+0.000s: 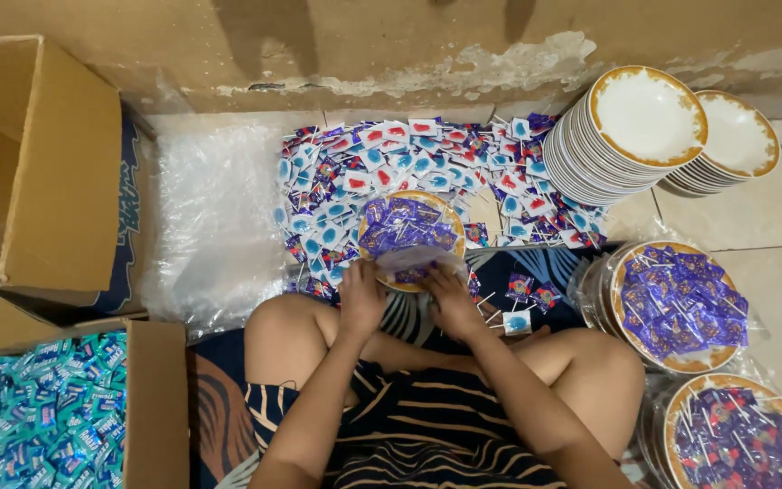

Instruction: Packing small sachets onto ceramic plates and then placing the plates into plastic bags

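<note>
Item: gold-rimmed plate (441, 210) heaped with purple-wrapped lollipops (406, 226), resting on the floor just far of the seated person's knees, centre of scene. A clear plastic bag (416, 260) lies over the plate's near edge. Left hand (361, 297) grips the bag's left near edge, fingers curled and pinching the film; right hand (450, 302) holds the right near edge likewise, fingers bent onto the plastic, thumb hidden. The plate lies directly far of both sets of fingers, the two hands about equally close; the bag's mouth runs left to right between them. Surroundings: loose pile of red, blue and purple wrapped sweets (427, 163) far of the plate; stack of empty white plates (626, 136) far right, a second stack (735, 140) beside it; two filled, wrapped plates (681, 303) (739, 435) near right; open cardboard box (38, 172) left; box of teal sachets (52, 407) near left; sheet of clear plastic (214, 222) on the floor.
</note>
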